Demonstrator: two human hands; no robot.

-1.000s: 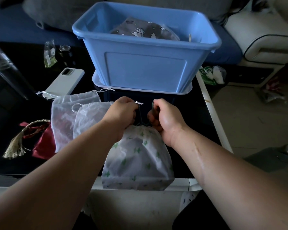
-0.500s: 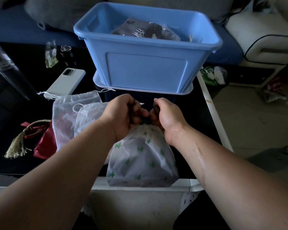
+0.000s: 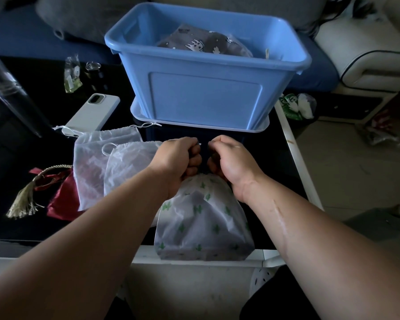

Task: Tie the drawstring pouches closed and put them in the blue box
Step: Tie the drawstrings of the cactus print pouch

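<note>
A white pouch with green cactus prints lies at the near edge of the black table, its mouth gathered shut. My left hand and my right hand are curled just beyond the mouth, each gripping an end of the pouch's drawstring, knuckles almost touching. The cord itself is mostly hidden in my fists. The blue box stands behind my hands on a pale lid, with a grey patterned pouch inside. Two sheer white pouches lie open to the left, and a red pouch with a tassel beside them.
A phone in a pale case lies left of the box. Small packets and a dark can sit further back left. The table's white right edge runs beside the floor. A sofa fills the background.
My fists have moved close together again after being apart, and the pouch's mouth has drawn tighter. The pouch sits slightly nearer to me.
</note>
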